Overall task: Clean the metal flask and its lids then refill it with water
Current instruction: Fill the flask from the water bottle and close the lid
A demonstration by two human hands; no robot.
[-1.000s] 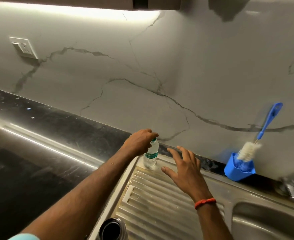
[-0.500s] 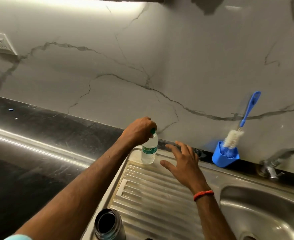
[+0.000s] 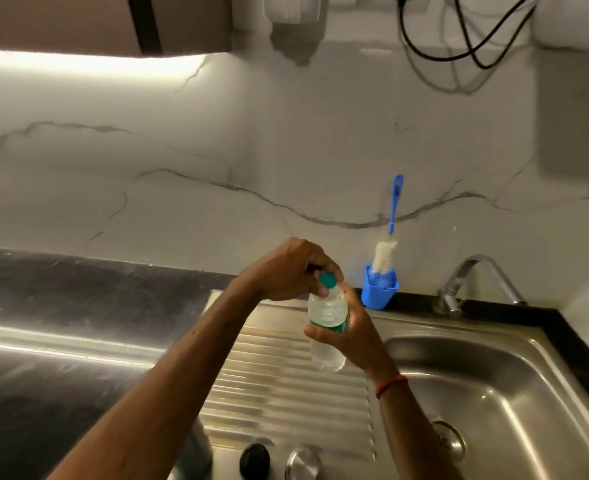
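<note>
One clear, green-labelled water bottle (image 3: 327, 310), left fingers (image 3: 332, 271) tight round its green cap (image 3: 328, 280), right fingers (image 3: 317, 332) tight round its middle

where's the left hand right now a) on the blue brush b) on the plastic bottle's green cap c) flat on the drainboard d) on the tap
b, the left hand pinches the green cap of the plastic bottle while the right hand holds its body.
</note>
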